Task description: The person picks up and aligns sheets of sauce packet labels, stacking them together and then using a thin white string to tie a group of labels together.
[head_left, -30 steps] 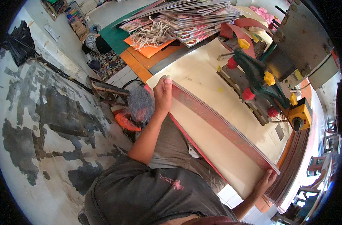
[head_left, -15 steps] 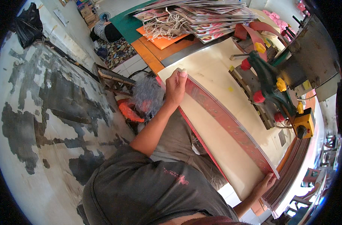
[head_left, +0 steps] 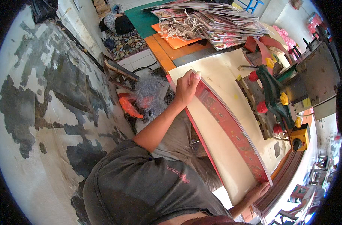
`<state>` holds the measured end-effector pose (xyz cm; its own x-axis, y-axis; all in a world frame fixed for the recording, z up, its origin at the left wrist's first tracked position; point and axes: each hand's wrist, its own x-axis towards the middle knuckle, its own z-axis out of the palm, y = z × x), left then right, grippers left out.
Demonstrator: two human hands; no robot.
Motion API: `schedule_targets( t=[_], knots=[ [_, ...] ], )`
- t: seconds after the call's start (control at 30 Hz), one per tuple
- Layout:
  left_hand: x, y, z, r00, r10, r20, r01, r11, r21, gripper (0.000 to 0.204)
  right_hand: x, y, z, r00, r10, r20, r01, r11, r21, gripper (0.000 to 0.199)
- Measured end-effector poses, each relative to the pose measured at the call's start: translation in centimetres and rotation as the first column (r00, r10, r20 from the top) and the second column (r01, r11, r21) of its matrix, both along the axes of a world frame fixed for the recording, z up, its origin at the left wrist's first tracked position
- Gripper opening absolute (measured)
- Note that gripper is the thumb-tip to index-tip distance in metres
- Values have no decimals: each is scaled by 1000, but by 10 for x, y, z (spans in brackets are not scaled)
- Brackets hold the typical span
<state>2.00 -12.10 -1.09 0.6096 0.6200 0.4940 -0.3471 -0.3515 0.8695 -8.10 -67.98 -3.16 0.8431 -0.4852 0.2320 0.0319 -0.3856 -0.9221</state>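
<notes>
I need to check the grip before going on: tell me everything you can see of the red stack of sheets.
The stack is a long, thin bundle of flat sheets, card or paper by the look, its top face red with a fine pattern and its pale edges aligned. It stands tilted on one long edge on the cream table. The left hand grips its far end, the right hand its near end.

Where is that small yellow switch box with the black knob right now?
In the head view, the yellow switch box sits at the right, at the near end of the green machine, beyond the long red-printed sheet stack.
</notes>
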Motion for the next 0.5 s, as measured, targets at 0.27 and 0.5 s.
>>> schedule_targets(
  t=[0.27, 0.5],
  knots=[
    [-2, 1, -2, 1000, 16, -16, -15, 1000, 25, 48, -2, 2, -1, 998, 52, 19, -53, 998, 26, 66],
    [-3, 0, -3, 997, 22, -73, -21, 1000, 11, 50, -3, -2, -9, 1000, 4, 25, -7, 992, 126, 70]
  ],
)
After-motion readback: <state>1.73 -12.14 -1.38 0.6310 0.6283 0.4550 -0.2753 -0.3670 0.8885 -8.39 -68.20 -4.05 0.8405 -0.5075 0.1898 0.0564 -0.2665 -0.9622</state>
